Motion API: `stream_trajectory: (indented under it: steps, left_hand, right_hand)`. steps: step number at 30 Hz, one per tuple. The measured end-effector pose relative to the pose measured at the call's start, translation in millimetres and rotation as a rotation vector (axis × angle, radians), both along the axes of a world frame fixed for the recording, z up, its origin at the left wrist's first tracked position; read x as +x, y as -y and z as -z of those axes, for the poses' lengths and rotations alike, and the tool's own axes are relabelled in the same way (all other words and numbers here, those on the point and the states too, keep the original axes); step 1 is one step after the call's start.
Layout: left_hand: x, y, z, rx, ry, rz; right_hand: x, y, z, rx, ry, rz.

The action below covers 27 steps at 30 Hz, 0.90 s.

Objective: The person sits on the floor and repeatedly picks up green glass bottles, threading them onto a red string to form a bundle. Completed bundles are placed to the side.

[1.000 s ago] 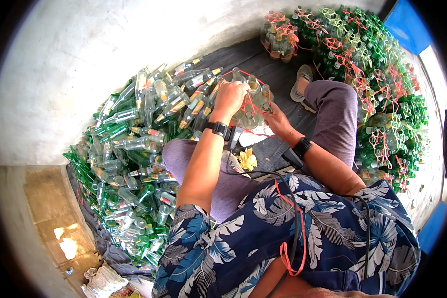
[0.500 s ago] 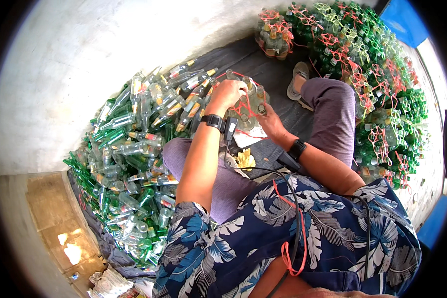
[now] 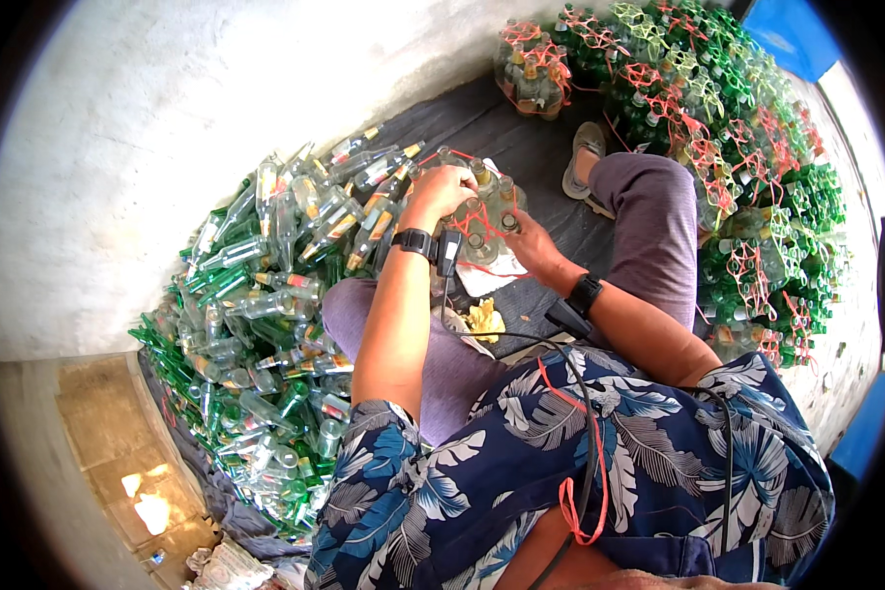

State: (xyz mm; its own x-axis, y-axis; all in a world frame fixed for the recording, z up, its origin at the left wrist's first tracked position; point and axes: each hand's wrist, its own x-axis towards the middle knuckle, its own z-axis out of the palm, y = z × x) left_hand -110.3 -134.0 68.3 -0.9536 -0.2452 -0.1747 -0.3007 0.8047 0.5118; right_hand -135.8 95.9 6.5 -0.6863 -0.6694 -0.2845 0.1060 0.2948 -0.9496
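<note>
Tied bundles [image 3: 674,108]: they stand massed to our right, coloured cord laced across their necks.
Pile [image 3: 265,305]: loose green and clear bottles lie heaped to our left.
Cluster [image 3: 477,243]: clear bottles stand together before us on the dark sheet [image 3: 462,123]; we seem to be mid-way through lacing their necks.
Left hand [image 3: 445,189]: we reach it over the cluster's far-left side, back upward, fingers curled in; we cannot tell whether they pinch anything.
Right hand [image 3: 534,248]: we bring it in from the near right, part curled against a bottle's neck; its grip is hidden.
Cord [image 3: 475,222]: red, it crosses the necks; the next move likely calls for drawing it snug while steadying the bottles.
</note>
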Motion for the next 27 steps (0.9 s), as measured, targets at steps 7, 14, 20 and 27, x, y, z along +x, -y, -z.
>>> stream_trajectory:
  steps: [7,14,20,27]
  left_hand:
    - [28.0,-22.4,-23.2,-0.169,-0.371,-0.087]
    - [67.8,-83.4,-39.0,-0.109,-0.349,-0.061]
    - [83.1,-108.5,-0.7,-0.218,-0.237,0.069]
    - [81.4,-97.0,6.7,-0.099,-0.257,0.048]
  right_hand:
    - [-2.1,-14.6,-2.9,-0.067,-0.079,-0.053]
    - [0.6,-18.6,-19.0,0.045,-0.153,-0.029]
    - [-1.4,-20.3,-12.2,0.036,-0.294,0.012]
    - [-3.9,-22.5,-26.7,0.154,-0.258,-0.078]
